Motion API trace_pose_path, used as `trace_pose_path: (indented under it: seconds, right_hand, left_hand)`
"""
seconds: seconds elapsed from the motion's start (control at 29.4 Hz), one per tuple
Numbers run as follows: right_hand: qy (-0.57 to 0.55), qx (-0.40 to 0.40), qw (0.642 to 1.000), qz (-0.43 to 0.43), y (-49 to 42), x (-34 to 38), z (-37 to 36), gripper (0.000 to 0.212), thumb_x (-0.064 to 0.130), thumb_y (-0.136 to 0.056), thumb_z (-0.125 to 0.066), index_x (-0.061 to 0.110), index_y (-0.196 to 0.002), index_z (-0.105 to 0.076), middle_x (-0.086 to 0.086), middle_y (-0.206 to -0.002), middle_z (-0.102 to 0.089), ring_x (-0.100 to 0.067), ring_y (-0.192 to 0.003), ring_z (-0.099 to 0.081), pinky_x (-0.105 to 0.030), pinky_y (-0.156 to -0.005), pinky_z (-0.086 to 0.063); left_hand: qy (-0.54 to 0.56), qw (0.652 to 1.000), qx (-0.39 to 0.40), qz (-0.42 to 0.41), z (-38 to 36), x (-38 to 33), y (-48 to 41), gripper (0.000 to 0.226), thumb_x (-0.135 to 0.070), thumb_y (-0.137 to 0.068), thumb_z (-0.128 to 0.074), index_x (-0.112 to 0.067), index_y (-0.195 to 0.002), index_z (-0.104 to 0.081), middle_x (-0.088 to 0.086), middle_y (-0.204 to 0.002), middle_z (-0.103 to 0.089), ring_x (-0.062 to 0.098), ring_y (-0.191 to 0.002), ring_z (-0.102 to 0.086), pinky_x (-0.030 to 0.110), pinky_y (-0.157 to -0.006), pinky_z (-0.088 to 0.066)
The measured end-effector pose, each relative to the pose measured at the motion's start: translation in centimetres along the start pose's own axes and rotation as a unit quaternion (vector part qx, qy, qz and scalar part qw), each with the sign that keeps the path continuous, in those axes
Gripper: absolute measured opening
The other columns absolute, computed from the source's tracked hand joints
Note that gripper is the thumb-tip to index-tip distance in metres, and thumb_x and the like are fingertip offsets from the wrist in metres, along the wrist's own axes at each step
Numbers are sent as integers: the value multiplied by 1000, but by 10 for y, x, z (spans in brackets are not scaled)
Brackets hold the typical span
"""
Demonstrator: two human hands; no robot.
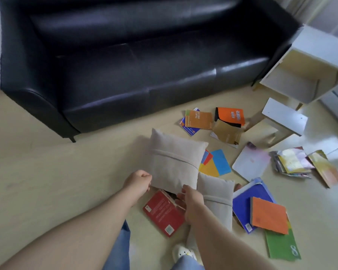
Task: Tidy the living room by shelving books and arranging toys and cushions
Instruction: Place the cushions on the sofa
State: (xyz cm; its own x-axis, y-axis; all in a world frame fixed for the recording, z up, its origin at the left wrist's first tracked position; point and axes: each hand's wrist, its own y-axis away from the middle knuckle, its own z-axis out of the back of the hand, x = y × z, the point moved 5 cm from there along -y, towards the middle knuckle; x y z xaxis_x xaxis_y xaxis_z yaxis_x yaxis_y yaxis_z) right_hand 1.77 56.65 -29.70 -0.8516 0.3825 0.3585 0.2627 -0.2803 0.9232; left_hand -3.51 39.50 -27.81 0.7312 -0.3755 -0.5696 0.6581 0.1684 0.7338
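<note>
A beige cushion is lifted off the floor, held at its near edge by both hands. My left hand grips its lower left corner and my right hand holds its lower right corner from below. A second beige cushion lies on the floor just right of my right hand. A red book lies under the hands. Scattered on the floor are an orange book on a blue one, a green book, coloured cards and more books.
A black leather sofa fills the far side. A white open shelf unit stands at the right, with a small white stool before it. A pile of picture books lies at the right. My slippered foot is at the bottom.
</note>
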Motion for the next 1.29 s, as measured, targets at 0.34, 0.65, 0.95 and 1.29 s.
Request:
trace_pose_path:
  seconds: [0.34,0.65,0.95,1.29]
  right_hand:
    - [-174,-14,983,-60,-16,-2,-132,6,17,-92,-47,11,-94,-49,-4,-67,-45,-17,-48,-36,-28,-56,-33]
    - [-126,-68,986,-83,-128,-54,-134,12,18,-96,-44,10,-100,-52,-2,-72,-50,-13,-56,-44,-27,-56,-39]
    - [-37,-58,995,-70,-303,-119,-169,12,19,-92,-47,11,-97,-54,-4,-72,-53,-22,-67,-50,-35,-65,-45]
    - [-79,-49,991,-98,-361,-165,-176,18,29,-97,-43,13,-103,-49,0,-73,-48,-15,-59,-45,-32,-65,-42]
  left_hand:
    - [-155,984,88,17,64,5,-124,19,-19,-91,-46,-22,-74,-55,0,-68,-60,21,-71,-57,21,-51,-32]
    - [-172,976,118,65,12,80,-222,13,-18,-94,-45,-17,-100,-56,-2,-77,-58,16,-70,-58,25,-58,-40]
    - [-234,961,90,116,-56,201,-378,68,-37,-89,-57,-21,-146,-25,6,-146,-35,28,-128,-41,38,-105,-36]
    - [-138,946,157,248,-93,250,-465,130,-82,-47,-66,-35,-151,-2,-7,-159,-7,18,-144,-19,47,-114,-22]
